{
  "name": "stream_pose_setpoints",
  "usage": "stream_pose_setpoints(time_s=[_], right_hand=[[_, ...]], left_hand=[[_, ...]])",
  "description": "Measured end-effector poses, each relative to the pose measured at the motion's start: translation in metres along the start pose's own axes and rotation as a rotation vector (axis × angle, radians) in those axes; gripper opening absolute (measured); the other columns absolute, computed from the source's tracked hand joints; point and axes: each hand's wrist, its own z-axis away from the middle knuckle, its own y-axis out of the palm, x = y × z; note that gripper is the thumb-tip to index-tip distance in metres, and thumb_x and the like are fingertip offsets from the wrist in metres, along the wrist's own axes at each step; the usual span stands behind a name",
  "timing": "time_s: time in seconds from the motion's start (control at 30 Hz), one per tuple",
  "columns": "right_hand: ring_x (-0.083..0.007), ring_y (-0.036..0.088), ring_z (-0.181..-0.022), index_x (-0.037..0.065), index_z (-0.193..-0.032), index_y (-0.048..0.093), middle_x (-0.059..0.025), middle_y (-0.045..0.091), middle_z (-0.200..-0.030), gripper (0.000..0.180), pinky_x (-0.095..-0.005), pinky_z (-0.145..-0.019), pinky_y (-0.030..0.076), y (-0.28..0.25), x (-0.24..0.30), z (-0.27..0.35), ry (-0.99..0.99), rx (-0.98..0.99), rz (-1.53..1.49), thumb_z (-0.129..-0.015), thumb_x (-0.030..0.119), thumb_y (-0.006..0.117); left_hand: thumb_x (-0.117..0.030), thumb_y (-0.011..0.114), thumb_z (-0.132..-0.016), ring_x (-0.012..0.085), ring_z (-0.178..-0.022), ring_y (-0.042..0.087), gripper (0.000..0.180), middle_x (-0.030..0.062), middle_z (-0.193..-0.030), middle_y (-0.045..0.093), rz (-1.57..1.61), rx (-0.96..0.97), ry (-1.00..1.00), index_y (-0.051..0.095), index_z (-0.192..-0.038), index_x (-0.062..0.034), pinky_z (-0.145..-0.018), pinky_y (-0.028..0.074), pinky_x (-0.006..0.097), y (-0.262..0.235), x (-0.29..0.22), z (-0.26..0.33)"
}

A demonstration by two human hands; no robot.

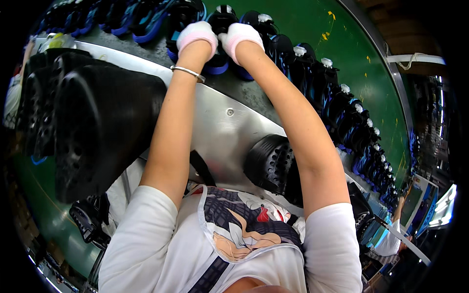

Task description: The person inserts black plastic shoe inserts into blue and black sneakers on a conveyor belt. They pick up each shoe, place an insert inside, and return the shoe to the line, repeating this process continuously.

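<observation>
Both my hands reach to the far side, wearing white gloves with pink cuffs. Between them sits a black shoe (223, 18) with a blue sole, one in a long row. My left hand (197, 37) is closed at its left side, close against the neighbouring shoe. On the right side my right hand (243, 39) is closed too, its thumb side against the same shoe. The gloves and wrists hide most fingertips, and the shoe's middle is partly covered.
More black-and-blue shoes (312, 73) line the green belt (351, 53), curving down the right. A metal ledge (220, 112) lies below my forearms. Large black pieces with holes (97, 122) stand at left, another black perforated piece (271, 163) near my right elbow. A person (388, 239) is far right.
</observation>
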Motion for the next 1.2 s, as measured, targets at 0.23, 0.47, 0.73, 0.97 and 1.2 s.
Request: stream_pose_setpoints(time_s=[0.23,0.47,0.73,0.97,1.2], right_hand=[[-0.0282,0.07,-0.097,0.008,-0.097,0.074,-0.0138,0.072,-0.102,0.026,-0.0357,-0.08,0.057,0.008,0.005,-0.013,-0.046,-0.036,0.109,-0.071,0.01,0.072],[-0.0337,0.065,-0.102,0.006,-0.108,0.069,-0.0177,0.068,-0.109,0.047,-0.0382,-0.087,0.052,-0.022,-0.03,0.001,-0.228,0.018,-0.018,-0.089,0.045,0.053],[-0.0316,0.065,-0.076,0.007,-0.09,0.068,-0.0138,0.067,-0.078,0.031,-0.0401,-0.071,0.052,-0.089,-0.138,0.207,-0.361,-0.18,-0.091,-0.086,0.037,0.06],[-0.0288,0.061,-0.087,0.008,-0.094,0.065,-0.0092,0.063,-0.087,0.037,-0.0398,-0.081,0.047,-0.032,-0.125,0.291,-0.492,-0.104,0.104,-0.072,0.037,0.074],[-0.0226,0.061,-0.081,0.009,-0.083,0.061,-0.0059,0.06,-0.081,0.022,-0.0351,-0.078,0.046,0.001,-0.111,0.299,-0.533,-0.131,0.222,-0.071,0.025,0.071]], left_hand=[[-0.027,0.059,-0.089,0.0326,-0.107,0.065,0.028,0.0137,-0.114,0.068,-0.094,-0.128,-0.03,0.071,-0.11,-0.0131,-0.083,0.055,0.044,-0.004,-0.01,0.001],[-0.052,0.057,-0.087,0.0337,-0.116,0.058,0.054,0.0157,-0.125,0.062,-0.013,-0.162,-0.035,0.062,-0.122,-0.0113,-0.095,0.048,0.043,0.002,-0.004,-0.017],[-0.037,0.066,-0.084,0.0246,-0.085,0.066,0.037,0.0145,-0.097,0.067,0.443,-0.419,0.728,0.07,-0.107,-0.0086,-0.08,0.051,0.034,0.035,-0.042,0.097],[-0.041,0.07,-0.078,0.0456,-0.129,0.043,0.052,0.0339,-0.144,0.033,0.284,-0.149,0.673,0.063,-0.122,-0.0139,-0.107,0.039,0.04,0.096,-0.058,0.092],[-0.033,0.067,-0.074,0.0402,-0.109,0.06,0.04,0.029,-0.149,0.028,0.066,-0.141,0.722,0.072,-0.11,-0.0157,-0.098,0.048,0.038,0.089,-0.069,0.077]])
